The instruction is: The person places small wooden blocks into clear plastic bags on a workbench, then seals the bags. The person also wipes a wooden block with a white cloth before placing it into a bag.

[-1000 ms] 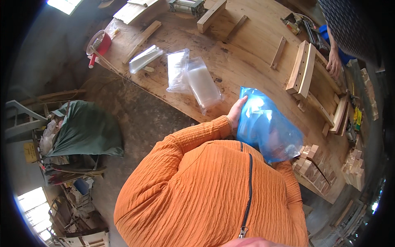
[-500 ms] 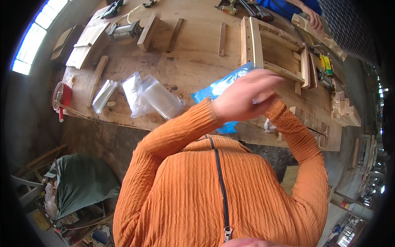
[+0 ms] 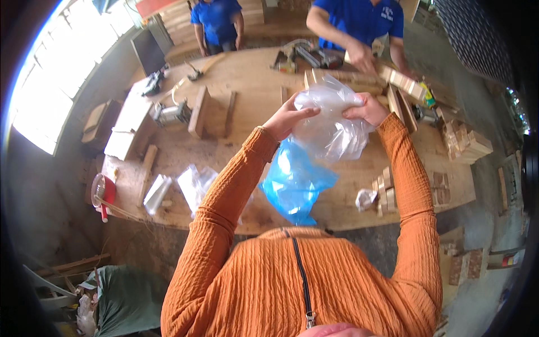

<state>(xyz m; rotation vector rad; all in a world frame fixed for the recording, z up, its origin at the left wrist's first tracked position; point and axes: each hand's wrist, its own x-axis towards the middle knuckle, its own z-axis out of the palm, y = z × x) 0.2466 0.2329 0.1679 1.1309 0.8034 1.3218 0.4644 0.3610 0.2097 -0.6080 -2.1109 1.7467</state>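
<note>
Both my hands hold up a bundle of clear plastic bags (image 3: pixel 331 126) over the workbench. My left hand (image 3: pixel 289 117) pinches its left side between thumb and fingers. On the right edge, my right hand (image 3: pixel 368 109) grips it with the thumb in front. Just below lies a crumpled blue plastic bag (image 3: pixel 295 180) near the bench's front edge. More clear plastic bags (image 3: pixel 196 185) rest to the left, partly hidden behind my left forearm. A narrow clear packet (image 3: pixel 158 194) is beside them.
Small wood blocks (image 3: pixel 386 191) and a crumpled clear wrapper (image 3: pixel 366 199) sit at right on the wooden workbench (image 3: pixel 236 151). A red pot (image 3: pixel 104 191) stands at its left corner. Across the bench, a person in blue (image 3: pixel 359 28) handles a wood piece (image 3: pixel 401 81); another person (image 3: pixel 218 25) stands behind.
My hands, earlier close together and blurred above the blue bag, are now apart and hold up the clear bags. The blue bag is more exposed. The view has tilted up, showing two people.
</note>
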